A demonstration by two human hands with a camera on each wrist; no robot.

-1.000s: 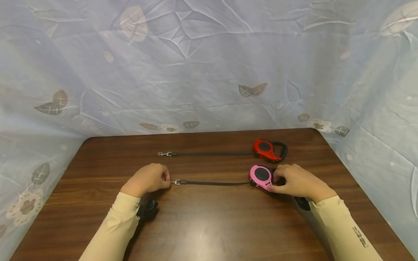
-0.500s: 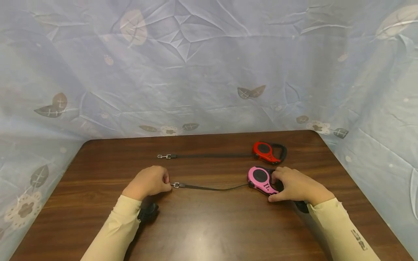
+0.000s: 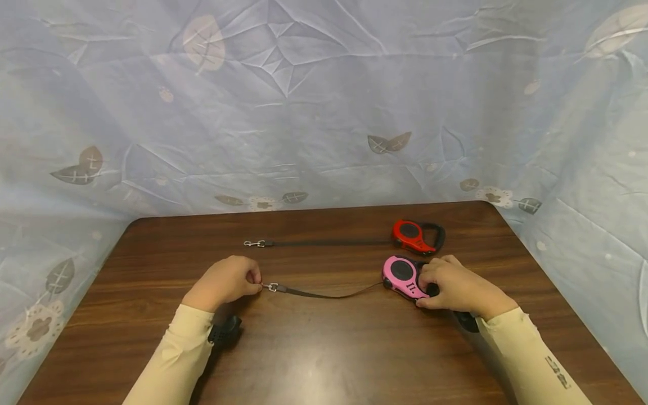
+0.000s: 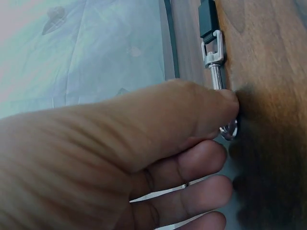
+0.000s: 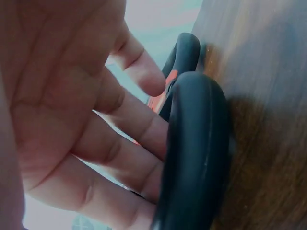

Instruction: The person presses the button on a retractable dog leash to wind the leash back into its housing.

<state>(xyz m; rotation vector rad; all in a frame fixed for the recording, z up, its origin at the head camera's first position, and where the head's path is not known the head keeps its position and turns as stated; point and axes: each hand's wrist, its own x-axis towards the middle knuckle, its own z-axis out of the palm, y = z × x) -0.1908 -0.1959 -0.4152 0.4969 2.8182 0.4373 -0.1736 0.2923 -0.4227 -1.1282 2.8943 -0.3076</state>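
A pink retractable dog leash (image 3: 405, 285) lies on the brown table, its handle toward the right. My right hand (image 3: 458, 289) holds it at the black handle (image 5: 199, 148), with fingers reaching behind the loop in the right wrist view. The thumb is by the pink casing's lower edge in the head view. From the casing a dark strap (image 3: 324, 296) runs left in a slack curve to a metal snap hook (image 4: 216, 74). My left hand (image 3: 225, 282) pinches this hook between thumb and fingertips, just above the tabletop. Part of the hook hides behind the thumb.
Farther back lies a red retractable leash (image 3: 411, 237), its strap (image 3: 329, 243) stretched straight left to another metal hook (image 3: 255, 243). The wooden table (image 3: 314, 349) meets a pale patterned cloth (image 3: 324, 112) behind and at the sides.
The pink leash's strap has gone from straight to a slack curve. Its casing has shifted slightly left with my right hand. The left hand keeps the hook; the red leash stays put.
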